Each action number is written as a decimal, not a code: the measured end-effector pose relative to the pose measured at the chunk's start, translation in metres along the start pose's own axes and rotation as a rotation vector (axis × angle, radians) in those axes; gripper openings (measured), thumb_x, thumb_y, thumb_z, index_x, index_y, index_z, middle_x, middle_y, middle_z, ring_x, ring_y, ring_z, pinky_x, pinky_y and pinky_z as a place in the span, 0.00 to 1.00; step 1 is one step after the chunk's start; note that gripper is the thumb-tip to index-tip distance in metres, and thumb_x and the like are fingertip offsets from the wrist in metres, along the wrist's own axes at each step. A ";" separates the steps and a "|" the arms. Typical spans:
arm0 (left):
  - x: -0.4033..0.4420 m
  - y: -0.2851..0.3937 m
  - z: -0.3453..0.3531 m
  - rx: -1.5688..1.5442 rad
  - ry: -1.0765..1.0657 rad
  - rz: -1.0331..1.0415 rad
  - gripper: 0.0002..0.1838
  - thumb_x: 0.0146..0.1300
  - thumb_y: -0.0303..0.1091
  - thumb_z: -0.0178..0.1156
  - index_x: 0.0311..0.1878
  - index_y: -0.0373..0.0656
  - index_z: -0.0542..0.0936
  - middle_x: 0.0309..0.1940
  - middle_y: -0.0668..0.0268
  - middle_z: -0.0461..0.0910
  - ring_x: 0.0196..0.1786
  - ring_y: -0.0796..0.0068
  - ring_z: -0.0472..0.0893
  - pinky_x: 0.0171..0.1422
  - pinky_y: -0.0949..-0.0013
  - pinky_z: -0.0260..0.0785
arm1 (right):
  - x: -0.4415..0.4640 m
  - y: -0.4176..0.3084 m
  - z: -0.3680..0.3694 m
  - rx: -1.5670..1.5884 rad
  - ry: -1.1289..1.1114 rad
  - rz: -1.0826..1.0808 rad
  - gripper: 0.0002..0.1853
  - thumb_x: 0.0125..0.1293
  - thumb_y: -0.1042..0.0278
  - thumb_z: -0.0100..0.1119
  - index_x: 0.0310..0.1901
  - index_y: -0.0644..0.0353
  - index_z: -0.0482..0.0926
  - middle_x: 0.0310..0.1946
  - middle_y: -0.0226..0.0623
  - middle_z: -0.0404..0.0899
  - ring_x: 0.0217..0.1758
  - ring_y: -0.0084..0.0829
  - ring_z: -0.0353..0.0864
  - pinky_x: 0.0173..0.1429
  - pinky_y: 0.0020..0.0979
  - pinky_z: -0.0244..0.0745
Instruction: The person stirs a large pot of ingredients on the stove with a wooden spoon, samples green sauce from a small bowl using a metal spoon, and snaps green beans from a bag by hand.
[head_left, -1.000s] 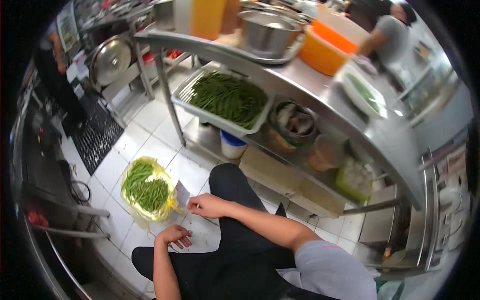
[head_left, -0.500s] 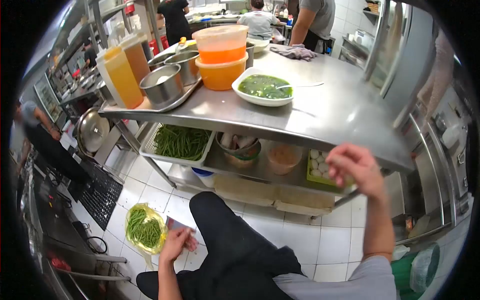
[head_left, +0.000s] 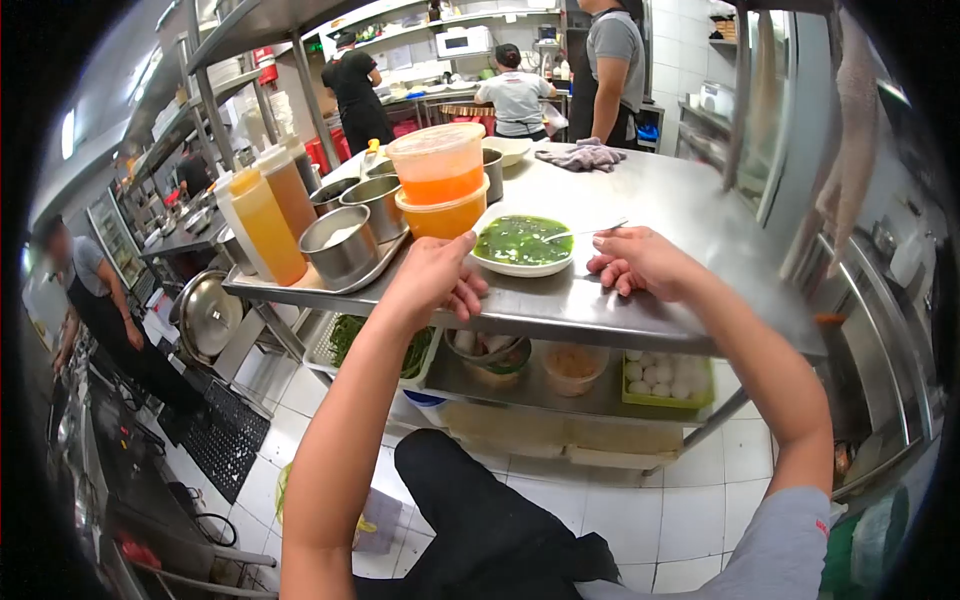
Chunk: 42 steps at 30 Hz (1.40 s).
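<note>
A white bowl [head_left: 522,269] of green soup with chopped leaves stands near the front edge of the steel table. A metal spoon [head_left: 585,232] rests in it, its handle pointing right. At the bowl's left side is my left hand [head_left: 432,277], thumb stretched toward the rim and fingers loosely apart; whether it touches the bowl I cannot tell. To the right, just below the spoon handle, my right hand [head_left: 645,262] has its thumb out and fingers half bent. A small gap separates it from the bowl, and nothing shows in either hand.
Two stacked tubs [head_left: 440,170] of orange liquid stand behind the bowl, beside steel pots [head_left: 340,248] and sauce bottles [head_left: 268,228] on a tray. A grey cloth [head_left: 582,155] lies farther back. Below sit green beans [head_left: 350,345] and eggs [head_left: 662,374]. Several people work beyond.
My left hand has risen from beside the bag of beans on the floor to the bowl's left. My right hand has moved left to the bowl's right side. The view has tilted up.
</note>
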<state>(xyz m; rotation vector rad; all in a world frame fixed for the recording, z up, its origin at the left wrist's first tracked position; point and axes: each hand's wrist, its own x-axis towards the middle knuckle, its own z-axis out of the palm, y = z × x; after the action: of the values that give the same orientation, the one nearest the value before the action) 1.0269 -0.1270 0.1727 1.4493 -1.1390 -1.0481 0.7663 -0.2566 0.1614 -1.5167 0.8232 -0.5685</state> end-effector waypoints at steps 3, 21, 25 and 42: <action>0.017 -0.005 0.004 -0.021 0.020 -0.044 0.18 0.69 0.39 0.47 0.45 0.29 0.71 0.28 0.55 0.78 0.18 0.73 0.77 0.18 0.73 0.68 | 0.009 -0.004 0.001 0.081 -0.060 0.034 0.20 0.68 0.61 0.55 0.54 0.68 0.68 0.38 0.41 0.78 0.30 0.23 0.80 0.28 0.20 0.77; -0.067 -0.004 -0.029 0.088 0.125 -0.051 0.13 0.60 0.29 0.44 0.30 0.30 0.75 0.18 0.58 0.78 0.12 0.76 0.74 0.12 0.75 0.64 | -0.044 -0.002 0.060 0.182 -0.334 -0.050 0.18 0.69 0.63 0.52 0.51 0.71 0.70 0.38 0.43 0.77 0.34 0.28 0.81 0.35 0.24 0.79; -0.118 -0.008 -0.047 0.153 0.147 -0.077 0.13 0.60 0.29 0.43 0.30 0.30 0.74 0.17 0.58 0.76 0.11 0.77 0.73 0.11 0.74 0.62 | -0.076 -0.004 0.095 0.167 -0.411 -0.034 0.17 0.70 0.63 0.50 0.53 0.67 0.69 0.38 0.44 0.78 0.34 0.30 0.81 0.34 0.26 0.79; -0.177 -0.126 -0.017 0.093 0.208 -0.273 0.14 0.64 0.29 0.43 0.36 0.27 0.76 0.16 0.62 0.75 0.13 0.77 0.76 0.14 0.76 0.67 | -0.093 0.158 0.148 0.468 -0.471 0.069 0.21 0.70 0.66 0.54 0.61 0.65 0.65 0.40 0.40 0.79 0.38 0.26 0.81 0.40 0.28 0.80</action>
<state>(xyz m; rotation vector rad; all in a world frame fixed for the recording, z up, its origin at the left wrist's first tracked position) 1.0275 0.0596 0.0608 1.7796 -0.8672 -1.0101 0.7955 -0.0891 -0.0020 -1.1184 0.3423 -0.3026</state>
